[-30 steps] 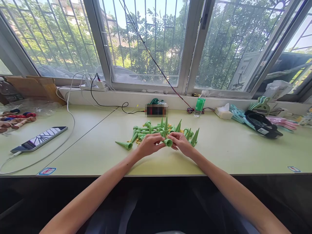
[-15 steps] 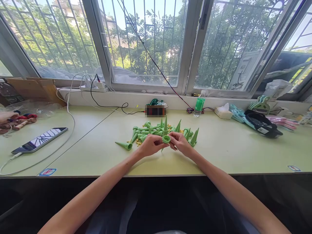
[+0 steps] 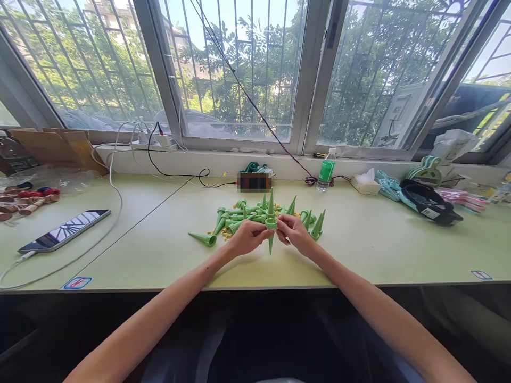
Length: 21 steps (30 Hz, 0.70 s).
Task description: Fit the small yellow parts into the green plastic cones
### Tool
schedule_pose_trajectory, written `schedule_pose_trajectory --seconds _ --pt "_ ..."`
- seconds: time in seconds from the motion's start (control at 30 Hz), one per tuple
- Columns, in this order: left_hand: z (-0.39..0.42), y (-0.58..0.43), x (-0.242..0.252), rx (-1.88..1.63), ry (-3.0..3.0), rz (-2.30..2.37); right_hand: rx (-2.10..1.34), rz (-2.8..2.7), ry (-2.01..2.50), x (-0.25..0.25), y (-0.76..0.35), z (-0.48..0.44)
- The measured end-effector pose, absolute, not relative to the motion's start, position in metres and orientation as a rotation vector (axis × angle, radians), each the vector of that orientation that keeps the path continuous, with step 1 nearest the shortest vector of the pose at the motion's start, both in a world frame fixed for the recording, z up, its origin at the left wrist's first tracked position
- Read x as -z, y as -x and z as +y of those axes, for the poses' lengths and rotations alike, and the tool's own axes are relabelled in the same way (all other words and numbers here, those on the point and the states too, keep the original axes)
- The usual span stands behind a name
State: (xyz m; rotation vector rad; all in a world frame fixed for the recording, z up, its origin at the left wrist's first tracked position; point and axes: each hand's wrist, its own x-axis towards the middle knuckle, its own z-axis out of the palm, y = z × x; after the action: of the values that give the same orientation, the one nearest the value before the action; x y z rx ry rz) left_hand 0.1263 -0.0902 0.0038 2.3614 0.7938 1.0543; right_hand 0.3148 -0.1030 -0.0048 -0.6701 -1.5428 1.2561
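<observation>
A green cone (image 3: 271, 224) is being held over the worktop (image 3: 379, 255), tip pointing down, its open cup being pinched by the left hand (image 3: 248, 238). The right hand's (image 3: 296, 232) fingertips are being held bunched just beside the rim; whether anything is being gripped there cannot be told. Behind, heaped cones (image 3: 235, 217) and yellow pieces (image 3: 227, 234) are being supported.
</observation>
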Motion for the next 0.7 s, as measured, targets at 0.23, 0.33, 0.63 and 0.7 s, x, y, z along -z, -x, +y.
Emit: schedule_pose_trajectory --seconds 0.23,0.33,0.63,0.7 --pt "-0.0911 -0.1229 -0.0096 -1.348 -2.393 0.828 -1.411 -1.321 0.626 0.0049 -0.3173 -0.0964" --pt "-0.0907 -0.1223 -0.0079 -1.311 -2.403 0.769 -1.475 -1.257 0.628 0.0033 -0.3186 -0.0962" --pt "-0.0899 -0.1241 -0.0069 -1.142 -2.307 0.768 -1.540 -1.277 0.626 0.0032 -0.3171 -0.0983" --pt "-0.0892 -0.1245 -0.0072 -1.132 -2.274 0.773 -1.545 -1.292 0.624 0.0047 -0.3170 -0.0981"
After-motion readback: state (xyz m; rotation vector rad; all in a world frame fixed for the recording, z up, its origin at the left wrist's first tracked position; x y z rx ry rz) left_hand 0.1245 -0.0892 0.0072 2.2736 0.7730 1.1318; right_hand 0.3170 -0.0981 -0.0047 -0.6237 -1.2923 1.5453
